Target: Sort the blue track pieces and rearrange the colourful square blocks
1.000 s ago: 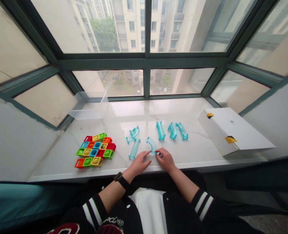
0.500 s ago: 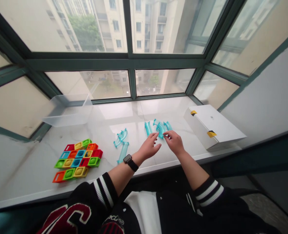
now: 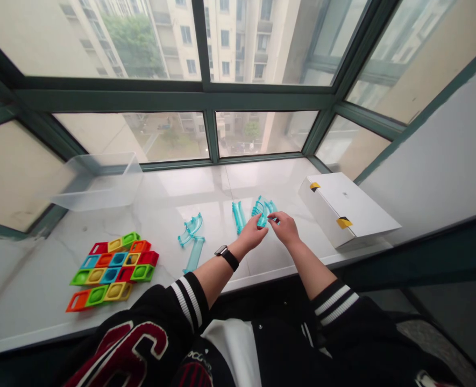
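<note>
At the middle of the white ledge, my left hand and my right hand meet at a curved, see-through blue marble-run track piece. The left thumb and fingers close on its near end, and the right fingertips pinch its right side. My fingers hide part of that near end. Just behind the right fingers, another blue curved piece shows. A straight blue track piece lies left of the held one, beside my left hand.
Farther left lie a curved blue piece and a straight blue piece. Coloured square blocks stand in rows at the left. A clear plastic bin sits behind them. On the right is a white box with yellow-black tabs.
My left hand has moved in to the curved track piece and its fingers have closed. The right hand stays pinched at the piece's side. The view has shifted slightly.
</note>
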Demonstrator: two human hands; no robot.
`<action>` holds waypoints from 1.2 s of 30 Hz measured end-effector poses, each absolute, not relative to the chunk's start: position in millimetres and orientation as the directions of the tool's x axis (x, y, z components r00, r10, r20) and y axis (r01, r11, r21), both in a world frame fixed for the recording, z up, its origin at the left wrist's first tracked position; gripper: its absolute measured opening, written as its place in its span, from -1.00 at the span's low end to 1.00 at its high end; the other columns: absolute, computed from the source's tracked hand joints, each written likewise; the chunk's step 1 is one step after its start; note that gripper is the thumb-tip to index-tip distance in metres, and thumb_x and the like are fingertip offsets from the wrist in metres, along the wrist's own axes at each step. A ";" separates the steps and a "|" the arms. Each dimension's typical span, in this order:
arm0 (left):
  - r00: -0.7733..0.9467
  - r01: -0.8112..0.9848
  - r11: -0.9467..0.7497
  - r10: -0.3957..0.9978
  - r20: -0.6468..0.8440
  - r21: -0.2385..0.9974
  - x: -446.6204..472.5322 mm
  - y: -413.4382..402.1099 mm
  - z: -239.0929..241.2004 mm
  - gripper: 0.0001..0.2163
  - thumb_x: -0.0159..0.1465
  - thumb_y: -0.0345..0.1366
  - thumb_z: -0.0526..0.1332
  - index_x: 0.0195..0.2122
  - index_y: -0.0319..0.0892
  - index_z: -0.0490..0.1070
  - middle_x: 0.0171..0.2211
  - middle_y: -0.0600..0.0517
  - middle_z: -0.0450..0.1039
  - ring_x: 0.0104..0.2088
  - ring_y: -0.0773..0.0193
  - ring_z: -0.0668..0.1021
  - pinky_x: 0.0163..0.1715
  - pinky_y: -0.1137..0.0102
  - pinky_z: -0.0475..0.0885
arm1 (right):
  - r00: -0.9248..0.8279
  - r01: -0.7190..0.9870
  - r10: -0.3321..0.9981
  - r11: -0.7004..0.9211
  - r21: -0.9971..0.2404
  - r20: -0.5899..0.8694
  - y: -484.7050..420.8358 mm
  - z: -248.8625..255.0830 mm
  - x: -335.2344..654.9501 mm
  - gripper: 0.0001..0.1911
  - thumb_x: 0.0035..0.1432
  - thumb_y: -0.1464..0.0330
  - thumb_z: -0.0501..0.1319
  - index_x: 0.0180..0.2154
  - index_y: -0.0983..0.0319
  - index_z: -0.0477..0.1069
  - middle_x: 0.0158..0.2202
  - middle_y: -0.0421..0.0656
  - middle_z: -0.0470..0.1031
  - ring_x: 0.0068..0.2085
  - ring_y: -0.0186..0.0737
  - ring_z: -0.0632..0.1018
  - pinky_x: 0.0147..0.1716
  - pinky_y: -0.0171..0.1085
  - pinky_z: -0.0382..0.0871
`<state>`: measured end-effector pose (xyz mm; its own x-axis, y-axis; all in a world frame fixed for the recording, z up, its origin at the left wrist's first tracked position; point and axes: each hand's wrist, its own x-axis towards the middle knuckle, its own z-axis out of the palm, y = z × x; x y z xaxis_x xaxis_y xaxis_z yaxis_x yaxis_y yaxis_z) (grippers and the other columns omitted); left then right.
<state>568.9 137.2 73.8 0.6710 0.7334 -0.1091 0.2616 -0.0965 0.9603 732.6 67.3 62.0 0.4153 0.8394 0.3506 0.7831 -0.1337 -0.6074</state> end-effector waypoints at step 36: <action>0.650 0.249 0.011 0.739 -0.176 0.968 565.8 140.5 59.5 -0.25 0.26 -0.31 0.34 0.46 -0.14 0.10 0.46 -0.26 0.17 0.06 0.09 0.63 0.14 0.15 0.51 | 0.400 0.771 0.863 -0.134 -0.623 0.309 72.2 39.8 727.1 -0.72 0.19 0.39 0.21 -0.08 0.13 0.59 -0.20 -0.10 0.64 -0.27 -0.13 0.61 -0.16 -0.14 0.52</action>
<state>565.8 140.5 59.5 0.6504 0.7390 -0.1757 0.2489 0.0112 0.9685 727.1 72.2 39.8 0.4001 0.8627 0.3093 0.7709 -0.1343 -0.6227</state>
